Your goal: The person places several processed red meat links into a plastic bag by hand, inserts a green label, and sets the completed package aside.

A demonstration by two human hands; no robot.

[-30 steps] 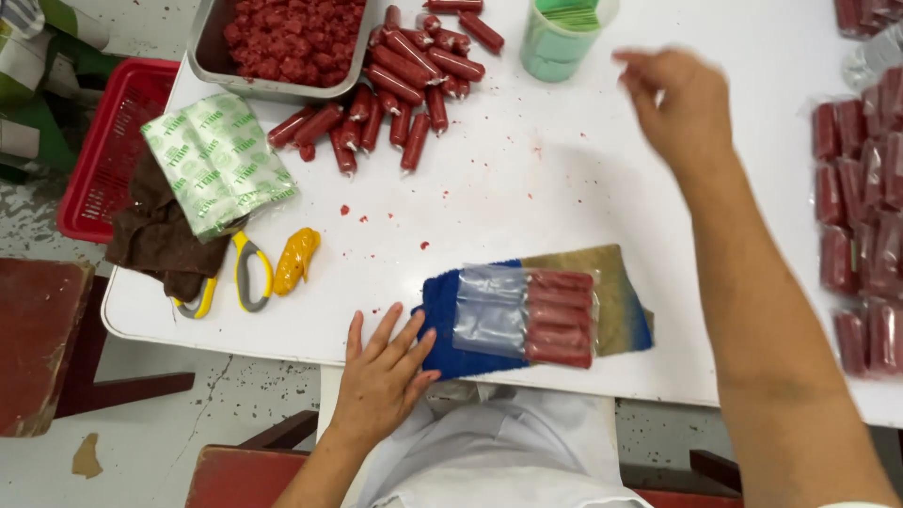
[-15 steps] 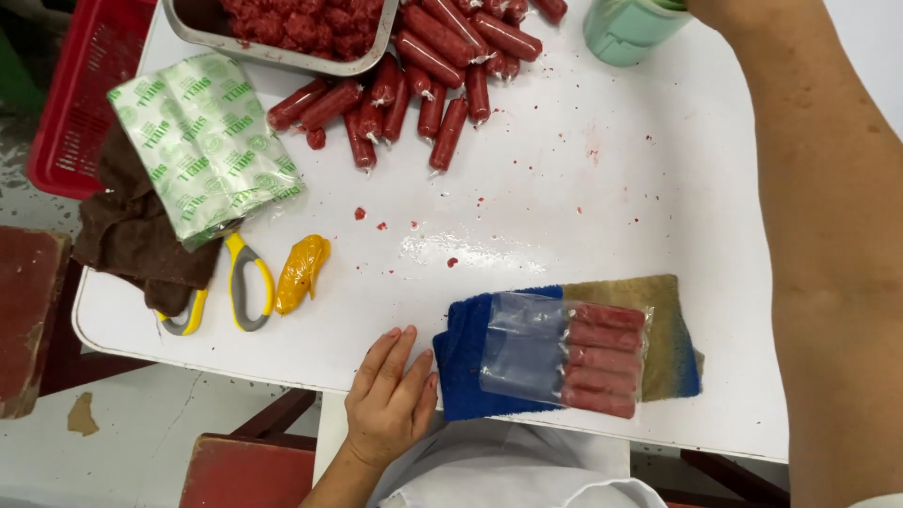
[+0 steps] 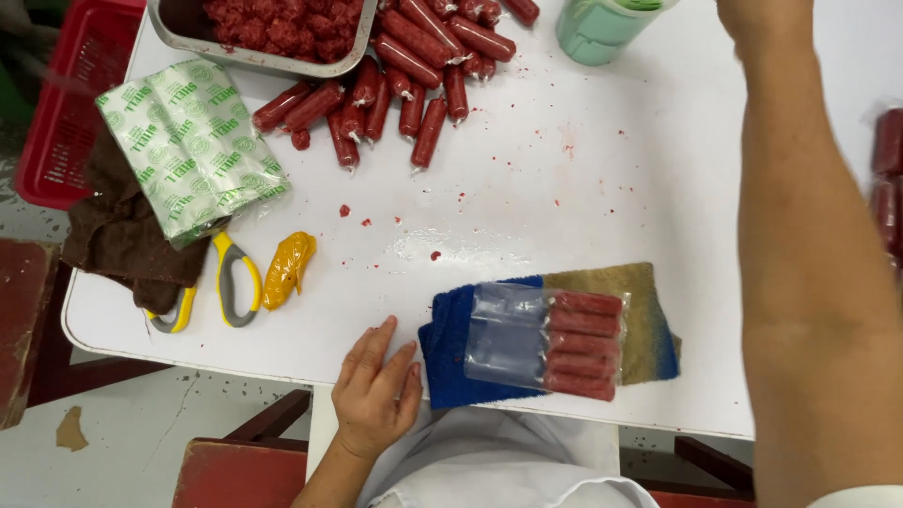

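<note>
Since a second ago the right hand (image 3: 764,21) has reached farther up the white table (image 3: 583,188), and it is now mostly cut off by the top edge, so its grip cannot be told. The left hand (image 3: 376,390) rests flat at the near edge, fingers loosely together. Just beside it, the clear sausage pack (image 3: 548,341) lies on a blue-and-tan cloth (image 3: 649,320), its sausages running left to right.

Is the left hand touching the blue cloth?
Apart. In the head view, the left hand lies flat at the table edge, with a thin strip of white tabletop between its fingers and the blue cloth.
</note>
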